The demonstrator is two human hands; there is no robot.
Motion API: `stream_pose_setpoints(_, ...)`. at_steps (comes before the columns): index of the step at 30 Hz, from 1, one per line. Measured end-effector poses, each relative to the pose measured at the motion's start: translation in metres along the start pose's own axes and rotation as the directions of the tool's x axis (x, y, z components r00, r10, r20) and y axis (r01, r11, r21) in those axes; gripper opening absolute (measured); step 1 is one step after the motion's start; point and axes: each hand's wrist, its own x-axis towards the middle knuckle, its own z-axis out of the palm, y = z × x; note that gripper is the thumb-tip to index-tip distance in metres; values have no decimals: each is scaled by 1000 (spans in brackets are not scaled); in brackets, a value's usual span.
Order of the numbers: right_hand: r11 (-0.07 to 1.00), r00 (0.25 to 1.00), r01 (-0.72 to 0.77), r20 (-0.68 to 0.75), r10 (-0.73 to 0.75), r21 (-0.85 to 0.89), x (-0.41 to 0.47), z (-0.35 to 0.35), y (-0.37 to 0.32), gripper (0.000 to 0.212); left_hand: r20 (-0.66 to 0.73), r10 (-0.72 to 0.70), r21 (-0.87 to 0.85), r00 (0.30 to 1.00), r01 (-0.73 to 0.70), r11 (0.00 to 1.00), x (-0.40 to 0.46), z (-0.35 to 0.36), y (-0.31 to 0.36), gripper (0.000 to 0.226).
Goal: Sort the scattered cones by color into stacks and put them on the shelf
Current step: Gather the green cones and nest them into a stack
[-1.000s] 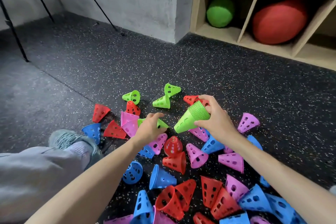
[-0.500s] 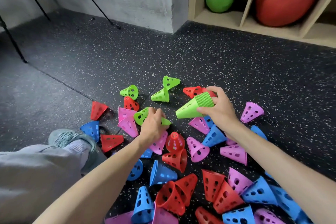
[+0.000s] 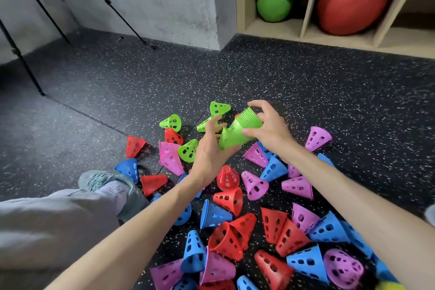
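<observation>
Green cone stack (image 3: 244, 128): held above the floor (image 3: 329, 92), right hand (image 3: 270, 127) grip round its wide end, left hand (image 3: 211, 150) grip on a green cone at its tip. Scattered cones (image 3: 235, 226) below; bare floor toward the shelf (image 3: 306, 33).

Your view is evenly, softly lit with only faint shadows under the cones (image 3: 226, 200); the wide lens bends the shelf (image 3: 306, 30) lines, and motion blur smears your hands (image 3: 266, 129) and the frame's edges

Yellow object (image 3: 389, 286) cut by bottom edge; red ball (image 3: 353, 2) top cropped.
</observation>
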Motion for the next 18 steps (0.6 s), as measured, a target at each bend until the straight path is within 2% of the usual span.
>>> stream_pose_setpoints(5, 1000, 995, 12, 103, -14, 27, -15, 1, -5, 61, 16, 2, 0, 1000, -2, 1000, -13, -7, 11, 89)
stream_pose_setpoints(10, 999, 991, 41, 125, -36, -36, -20, 10, -3, 78, 10, 1, -36, 1000, -1, 999, -21, -6, 11, 85)
stream_pose_setpoints(14, 997, 998, 44, 58, -40, -66, -23, 11, -1, 76, 96, -12, 35, 995, 8, 999, -15, -13, 3, 84)
stream_pose_setpoints(18, 999, 1000, 25, -11, -25, -41, -15, 13, 11, 72, 53, -115, 106, 992, 109, 988, -7, -29, -32, 59)
